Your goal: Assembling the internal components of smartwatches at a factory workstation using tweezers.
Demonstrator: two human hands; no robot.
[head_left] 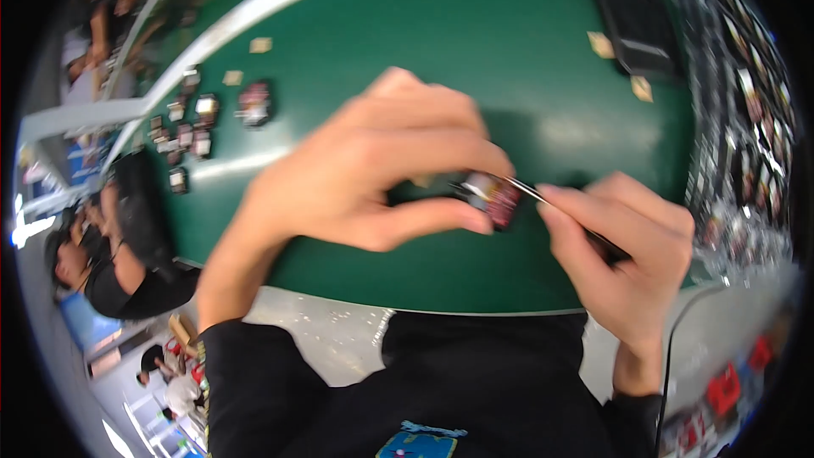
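Over the green table (407, 280), my left hand (381, 153) is closed, thumb and fingers pinching a small dark part with a reddish side (498, 200). Motion blur hides its exact kind. From the right, my right hand (623, 242) grips a thin, metal-tipped tool (530, 191), which looks like tweezers. Its tip reaches the upper edge of the small part; whether it touches cannot be told. Left of my hands lies a similar reddish part (254, 103), near a cluster of small dark parts (182, 136).
A long black case (636, 21) lies at the far right. Beside it are small tan pieces (600, 44); others lie at the far left. Clear plastic trays holding many parts (742, 136) line the right edge. People sit beyond the left side, one with a black-clothed torso (140, 276).
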